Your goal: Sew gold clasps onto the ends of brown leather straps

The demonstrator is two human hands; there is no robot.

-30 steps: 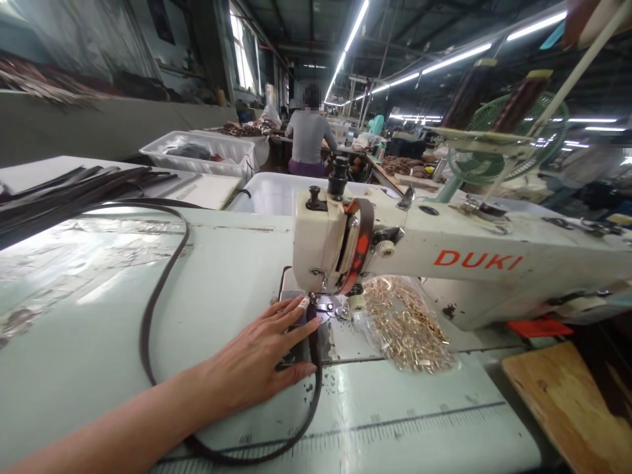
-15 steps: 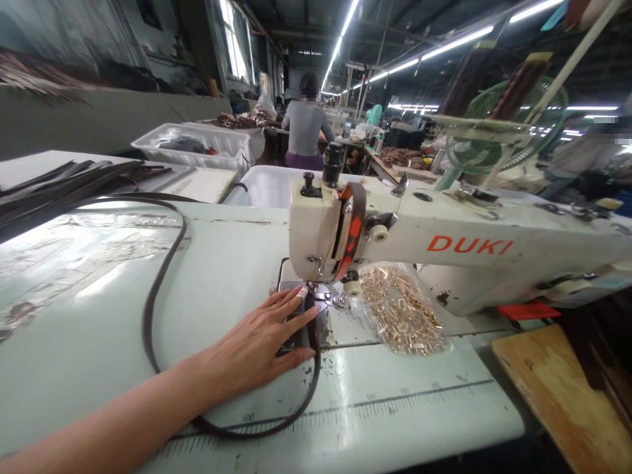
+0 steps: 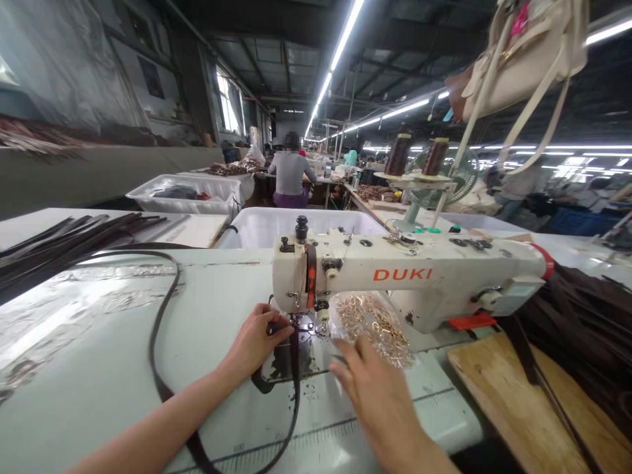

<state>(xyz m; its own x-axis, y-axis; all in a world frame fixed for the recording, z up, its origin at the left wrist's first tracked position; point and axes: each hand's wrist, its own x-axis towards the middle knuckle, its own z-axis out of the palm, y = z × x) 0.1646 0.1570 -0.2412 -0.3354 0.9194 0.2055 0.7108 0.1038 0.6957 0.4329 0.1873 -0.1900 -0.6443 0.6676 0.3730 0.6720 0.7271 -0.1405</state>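
Note:
A white DUKI sewing machine (image 3: 419,273) stands on the pale green table (image 3: 99,329). A long dark brown strap (image 3: 162,316) loops across the table and runs under the needle. My left hand (image 3: 257,342) rests beside the presser foot with its fingers curled onto the strap's end. My right hand (image 3: 380,395) reaches in from the lower right, fingers stretched out and apart, holding nothing. It hovers just in front of a clear bag of gold metal rings (image 3: 375,326) lying under the machine's arm.
Dark straps (image 3: 64,240) are piled at the far left and more at the right (image 3: 582,316). A wooden board (image 3: 513,388) lies right of the machine. White tubs (image 3: 257,227) stand behind. Thread cones, a fan and a hanging cream bag (image 3: 523,59) are above. A person sits far back.
The camera has pulled back and tilted up. My left hand went from flat on the strap to curled at the presser foot. My right hand has come into view near the bag.

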